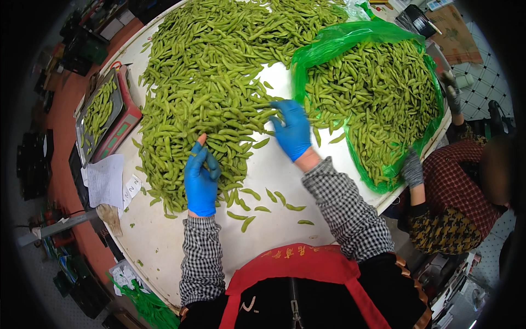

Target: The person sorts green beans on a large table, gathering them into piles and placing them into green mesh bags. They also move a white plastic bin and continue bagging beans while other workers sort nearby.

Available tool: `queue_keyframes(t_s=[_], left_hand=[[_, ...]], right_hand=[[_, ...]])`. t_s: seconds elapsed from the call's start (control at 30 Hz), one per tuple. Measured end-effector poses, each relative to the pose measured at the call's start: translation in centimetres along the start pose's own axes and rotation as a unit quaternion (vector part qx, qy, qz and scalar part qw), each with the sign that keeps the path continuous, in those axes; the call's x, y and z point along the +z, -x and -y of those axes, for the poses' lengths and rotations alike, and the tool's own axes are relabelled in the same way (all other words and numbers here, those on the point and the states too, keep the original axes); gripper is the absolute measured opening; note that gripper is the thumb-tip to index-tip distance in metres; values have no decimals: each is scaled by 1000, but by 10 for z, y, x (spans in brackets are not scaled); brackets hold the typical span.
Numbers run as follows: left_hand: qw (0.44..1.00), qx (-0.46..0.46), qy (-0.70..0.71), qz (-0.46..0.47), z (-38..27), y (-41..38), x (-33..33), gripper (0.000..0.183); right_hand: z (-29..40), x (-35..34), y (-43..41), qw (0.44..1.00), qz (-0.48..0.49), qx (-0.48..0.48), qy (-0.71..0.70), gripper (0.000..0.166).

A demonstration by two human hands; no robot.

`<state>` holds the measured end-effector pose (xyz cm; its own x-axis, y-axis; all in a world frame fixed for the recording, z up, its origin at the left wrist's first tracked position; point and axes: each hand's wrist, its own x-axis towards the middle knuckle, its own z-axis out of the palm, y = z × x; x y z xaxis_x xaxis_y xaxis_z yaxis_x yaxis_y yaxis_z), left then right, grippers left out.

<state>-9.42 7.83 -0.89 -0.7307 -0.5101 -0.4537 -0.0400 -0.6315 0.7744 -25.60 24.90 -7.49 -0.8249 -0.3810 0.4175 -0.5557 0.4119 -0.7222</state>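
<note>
A broad heap of green edamame pods (222, 90) covers the white tabletop (271, 234). My left hand (201, 181), in a blue glove with one bare fingertip poking out, rests at the heap's near side. Its fingers are partly bent over the pods, and its underside is hidden. At the heap's right edge is my right hand (292, 129), blue-gloved and slightly blurred. Its thumb and fingers are apart, close to pods, and nothing shows held between them. Just right of it lies an opened green plastic bag (328, 39) full of more pods (374, 90).
A red weighing scale (119, 127) with pods on its metal tray (88, 150) stands at left. Beside it are written papers (105, 179). Loose pods (261, 209) lie nearer me. At right, a co-worker's grey-gloved hand (412, 168) touches the bag; their other hand (452, 92) is farther back.
</note>
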Motion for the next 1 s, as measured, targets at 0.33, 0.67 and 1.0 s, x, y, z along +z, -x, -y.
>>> queue_keyframes(t_s=[0.33, 0.67, 1.0], left_hand=[[993, -93, -50, 56, 45, 20, 14, 19], [968, -181, 26, 169, 89, 1, 57, 40], [936, -266, 146, 178, 112, -3, 53, 46]], right_hand=[[-68, -6, -9, 985, 47, 145, 77, 8], [-9, -49, 29, 964, 22, 199, -174, 8], [19, -76, 85, 983, 143, -34, -112, 14]])
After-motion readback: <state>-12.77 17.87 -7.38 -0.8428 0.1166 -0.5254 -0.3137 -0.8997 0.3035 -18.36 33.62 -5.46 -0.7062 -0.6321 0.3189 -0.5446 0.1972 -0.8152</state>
